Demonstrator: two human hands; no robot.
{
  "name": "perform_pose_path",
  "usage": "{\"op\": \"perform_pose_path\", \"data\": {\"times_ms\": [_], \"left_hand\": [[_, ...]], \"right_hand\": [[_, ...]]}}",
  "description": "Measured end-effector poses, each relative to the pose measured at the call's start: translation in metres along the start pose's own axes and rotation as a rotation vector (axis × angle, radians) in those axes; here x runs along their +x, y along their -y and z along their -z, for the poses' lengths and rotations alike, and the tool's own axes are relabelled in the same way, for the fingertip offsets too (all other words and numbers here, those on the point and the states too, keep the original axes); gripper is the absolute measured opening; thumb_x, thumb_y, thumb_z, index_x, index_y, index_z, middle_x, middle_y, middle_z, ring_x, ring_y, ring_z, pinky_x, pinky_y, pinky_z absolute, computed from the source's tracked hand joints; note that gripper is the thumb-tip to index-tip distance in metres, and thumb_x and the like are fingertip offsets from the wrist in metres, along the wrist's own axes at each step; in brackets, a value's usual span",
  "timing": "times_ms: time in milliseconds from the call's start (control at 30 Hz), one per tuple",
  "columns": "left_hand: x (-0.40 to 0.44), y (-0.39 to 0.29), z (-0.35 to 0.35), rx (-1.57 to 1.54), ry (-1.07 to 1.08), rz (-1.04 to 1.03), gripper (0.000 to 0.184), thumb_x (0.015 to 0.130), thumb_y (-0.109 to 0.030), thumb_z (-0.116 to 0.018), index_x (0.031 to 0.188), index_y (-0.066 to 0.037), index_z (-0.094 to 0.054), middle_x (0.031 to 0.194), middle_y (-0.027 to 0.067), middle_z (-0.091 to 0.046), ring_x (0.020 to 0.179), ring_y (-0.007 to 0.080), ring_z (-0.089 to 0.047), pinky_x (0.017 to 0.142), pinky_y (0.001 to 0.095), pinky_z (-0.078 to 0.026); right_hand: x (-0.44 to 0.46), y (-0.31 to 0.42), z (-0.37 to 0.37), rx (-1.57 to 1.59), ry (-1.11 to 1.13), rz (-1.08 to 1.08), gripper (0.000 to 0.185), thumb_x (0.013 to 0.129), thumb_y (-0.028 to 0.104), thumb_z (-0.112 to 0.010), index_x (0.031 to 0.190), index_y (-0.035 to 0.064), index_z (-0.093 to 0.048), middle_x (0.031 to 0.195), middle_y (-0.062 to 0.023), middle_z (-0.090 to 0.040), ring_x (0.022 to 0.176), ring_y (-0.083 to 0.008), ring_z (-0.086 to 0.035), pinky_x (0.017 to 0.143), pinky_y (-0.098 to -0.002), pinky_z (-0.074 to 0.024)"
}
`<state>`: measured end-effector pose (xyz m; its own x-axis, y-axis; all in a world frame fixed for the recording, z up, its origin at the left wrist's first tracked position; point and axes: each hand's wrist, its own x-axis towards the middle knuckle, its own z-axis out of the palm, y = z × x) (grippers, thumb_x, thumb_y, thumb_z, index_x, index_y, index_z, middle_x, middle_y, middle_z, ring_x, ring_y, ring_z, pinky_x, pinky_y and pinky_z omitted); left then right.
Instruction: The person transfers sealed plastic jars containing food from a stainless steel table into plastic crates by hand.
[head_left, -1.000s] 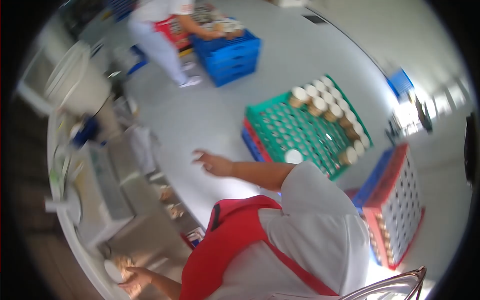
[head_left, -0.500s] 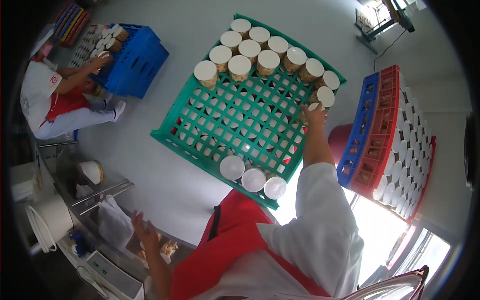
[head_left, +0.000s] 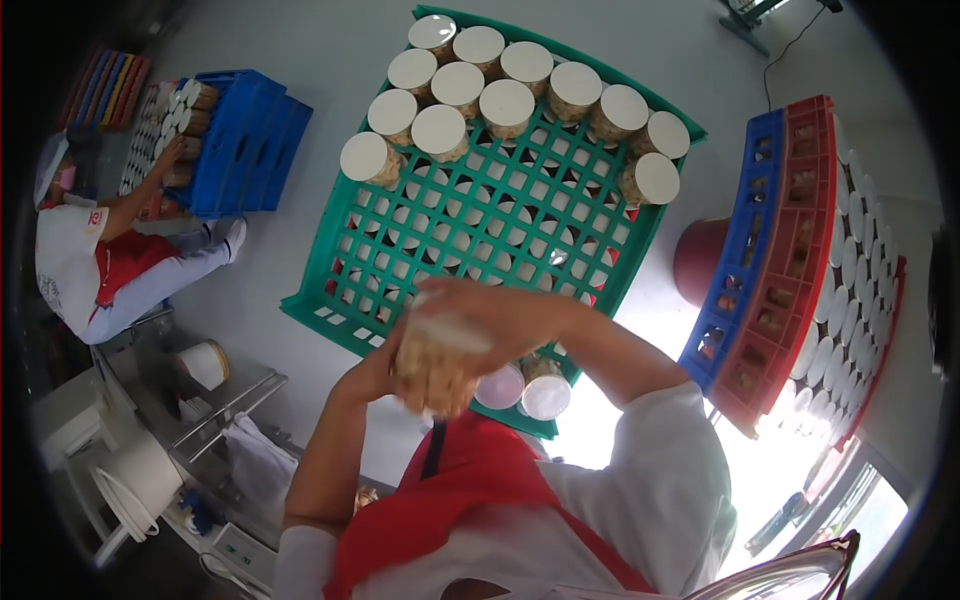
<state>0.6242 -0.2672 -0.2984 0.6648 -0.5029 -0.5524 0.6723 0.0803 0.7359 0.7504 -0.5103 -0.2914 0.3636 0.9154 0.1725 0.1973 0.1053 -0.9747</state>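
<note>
Floor: smooth grey [head_left: 330, 90], under the whole scene, with glare beside the stacked crates on the right.
Green crate: a lattice-bottomed plastic tray [head_left: 322, 252], set at an angle in front of the person; pale round lids [head_left: 487, 222] show through its openings.
Stacked crates: a blue crate [head_left: 735, 250] and a red crate [head_left: 795, 225] side by side in view, tilted, with rows of white-lidded jars [head_left: 858, 270] along the red one.
Co-worker: a person in a white shirt and red apron [head_left: 70, 245] on the far left, one hand [head_left: 174, 152] at jars next to tall blue crates [head_left: 235, 140].
Maroon tub: round [head_left: 700, 262], just beside the blue crate (partly hidden by it).
White cloth: hanging [head_left: 258, 465] near metal rails [head_left: 225, 405], lower left.
Jars in the green crate: a white-lidded group [head_left: 506, 104] along the far and left sides, plus two paler-topped jars [head_left: 546, 396] at the near edge, next to the hands.
Held jar: clear, with tan contents [head_left: 432, 375], above the near edge of the green crate; it is tilted and blurred.
Left hand: curled around the held jar's side [head_left: 385, 368].
Right hand: bent over the lid end and far side of the same jar [head_left: 500, 318], gripping it too.
</note>
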Motion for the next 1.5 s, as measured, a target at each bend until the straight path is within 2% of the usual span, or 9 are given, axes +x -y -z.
{"op": "perform_pose_path", "data": {"times_ms": [167, 267, 367, 467, 567, 800, 1000, 1267, 1500], "left_hand": [[0.016, 0.019, -0.036, -0.685, 0.102, -0.256, 0.12, 0.058, -0.036, -0.083, 0.144, -0.016, -0.001, 0.14, 0.0097, -0.028, 0.126, 0.0265, -0.036, 0.102, 0.0406, -0.034], [0.006, 0.006, -0.031, -0.667, -0.297, -0.244, 0.114, 0.065, -0.03, -0.079, 0.143, -0.017, 0.003, 0.139, 0.0111, -0.029, 0.127, 0.0263, -0.036, 0.101, 0.0405, -0.037], [-0.011, -0.002, -0.013, -0.29, -0.734, -0.267, 0.108, 0.069, -0.01, -0.073, 0.143, -0.015, 0.005, 0.138, 0.0129, -0.029, 0.125, 0.0249, -0.036, 0.1, 0.0378, -0.038], [-0.044, 0.01, 0.009, -0.197, -0.938, -0.243, 0.108, 0.069, 0.0, -0.07, 0.143, -0.015, 0.006, 0.138, 0.0125, -0.029, 0.124, 0.0239, -0.037, 0.099, 0.036, -0.038], [-0.084, 0.023, 0.014, -0.435, -0.841, -0.305, 0.106, 0.07, -0.01, -0.072, 0.143, -0.02, 0.004, 0.141, 0.012, -0.025, 0.125, 0.0253, -0.036, 0.1, 0.0382, -0.038], [-0.225, 0.079, 0.004, -0.763, -0.273, -0.767, 0.088, 0.073, -0.05, -0.067, 0.139, -0.009, -0.024, 0.137, 0.0155, -0.035, 0.123, 0.0316, -0.04, 0.101, 0.0451, -0.036], [-0.378, 0.112, -0.096, -0.653, -0.721, -0.774, 0.081, 0.079, -0.066, -0.044, 0.133, -0.006, -0.032, 0.128, 0.0171, -0.043, 0.116, 0.0313, -0.046, 0.096, 0.0432, -0.041], [-0.515, 0.263, -0.226, -0.762, -0.844, -1.485, 0.092, 0.071, -0.063, -0.062, 0.135, -0.006, -0.029, 0.135, 0.0131, -0.037, 0.126, 0.0285, -0.035, 0.104, 0.0449, -0.032], [-0.535, 0.374, -0.357, -0.848, -1.907, -1.526, 0.114, 0.071, -0.045, -0.071, 0.142, -0.015, 0.013, 0.143, 0.0165, -0.02, 0.128, 0.0309, -0.03, 0.103, 0.0441, -0.031]], "right_hand": [[-0.021, -0.033, 0.049, 0.292, -0.526, -0.409, 0.079, 0.071, 0.023, -0.071, 0.138, 0.0121, -0.029, 0.137, -0.0157, -0.033, 0.117, -0.0295, -0.043, 0.094, -0.0412, -0.0391], [-0.077, -0.114, 0.144, -1.018, -1.185, -0.819, 0.07, 0.069, 0.045, -0.072, 0.118, 0.0005, -0.049, 0.117, -0.0178, -0.05, 0.109, -0.0329, -0.047, 0.089, -0.0483, -0.0379], [-0.164, -0.197, 0.167, -0.8, -1.198, -1.636, 0.099, 0.061, 0.068, -0.063, 0.142, 0.0322, -0.019, 0.147, -0.0203, -0.009, 0.129, -0.051, -0.016, 0.098, -0.0689, -0.0149], [-0.167, -0.208, 0.151, -0.852, -1.231, -1.445, 0.091, 0.061, 0.062, -0.066, 0.137, 0.0236, -0.032, 0.143, -0.0215, -0.017, 0.125, -0.0465, -0.027, 0.095, -0.0582, -0.032], [-0.148, -0.227, 0.125, -1.278, -1.096, -1.092, 0.086, 0.061, 0.053, -0.072, 0.129, 0.0108, -0.042, 0.137, -0.0226, -0.03, 0.12, -0.0405, -0.037, 0.092, -0.0492, -0.0395], [0.053, -0.072, -0.036, 0.299, -0.234, -0.459, 0.074, 0.065, 0.029, -0.076, 0.127, 0.0034, -0.044, 0.124, -0.0098, -0.048, 0.116, -0.0225, -0.046, 0.094, -0.0358, -0.0393], [0.187, 0.135, -0.274, 1.066, 0.645, 0.072, 0.102, 0.064, 0.048, -0.076, 0.142, 0.0112, -0.021, 0.14, -0.0173, -0.032, 0.128, -0.0316, -0.033, 0.101, -0.0469, -0.0327], [0.131, 0.182, -0.545, 1.227, 1.012, -1.199, 0.103, 0.064, 0.082, -0.043, 0.143, 0.0208, -0.018, 0.145, -0.0157, -0.023, 0.129, -0.0347, -0.032, 0.101, -0.0512, -0.0332], [0.108, 0.215, -0.692, 0.953, 1.532, -0.869, 0.106, 0.067, 0.039, -0.074, 0.145, 0.0183, -0.006, 0.145, -0.0135, -0.022, 0.132, -0.0301, -0.027, 0.106, -0.0413, -0.0266]]}}
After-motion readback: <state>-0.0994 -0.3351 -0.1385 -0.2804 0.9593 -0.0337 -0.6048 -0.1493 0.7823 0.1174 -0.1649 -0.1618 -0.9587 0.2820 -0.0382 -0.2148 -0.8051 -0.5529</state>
